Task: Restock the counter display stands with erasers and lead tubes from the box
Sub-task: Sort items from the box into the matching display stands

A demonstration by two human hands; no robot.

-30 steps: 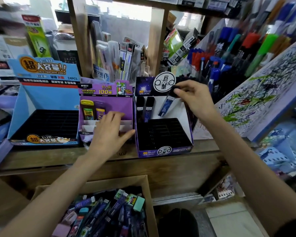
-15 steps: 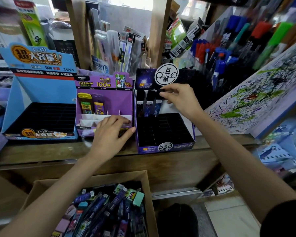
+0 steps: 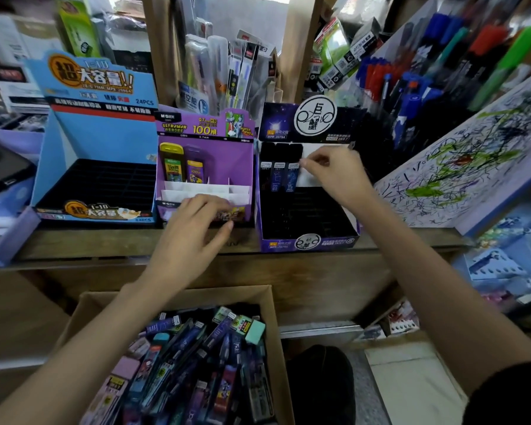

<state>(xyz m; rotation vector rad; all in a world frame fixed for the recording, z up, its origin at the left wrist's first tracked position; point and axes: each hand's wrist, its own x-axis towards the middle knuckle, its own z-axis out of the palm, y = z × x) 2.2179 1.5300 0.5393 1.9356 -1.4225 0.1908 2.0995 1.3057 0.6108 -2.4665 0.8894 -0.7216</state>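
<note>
Lead tubes (image 3: 279, 177), three dark ones with pale labels, stand upright side by side in the back row of the dark display stand (image 3: 307, 242), at the row's nine o'clock end. The stand sits on the wooden counter (image 3: 89, 243), just toward one o'clock from the middle of the view. The right hand (image 3: 337, 176) reaches in from four o'clock with its fingers curled. Its thumb and forefinger tips meet at the three o'clock edge of the rightmost tube (image 3: 292, 179); whether they pinch it or only touch it cannot be told. Touching the dark stand's nine o'clock side is the purple display stand (image 3: 227, 161), with a yellow-capped tube (image 3: 172, 162) and a purple tube (image 3: 194, 167) upright at its back behind white dividers. The left hand (image 3: 190, 237) lies on that stand's front lip, fingers loosely spread and lightly bent, gripping nothing that shows, though the fingertips are blurred. Further toward nine o'clock stands the blue display stand (image 3: 98, 142) with a black slotted tray. At six o'clock, below the counter, the cardboard box (image 3: 227, 294) holds a heap of more tubes lying crosswise and a mint eraser (image 3: 255, 332) near its one o'clock corner. At two o'clock rise racks of pens (image 3: 380, 81), and at three o'clock leans a scribbled test board (image 3: 460, 167).
</note>
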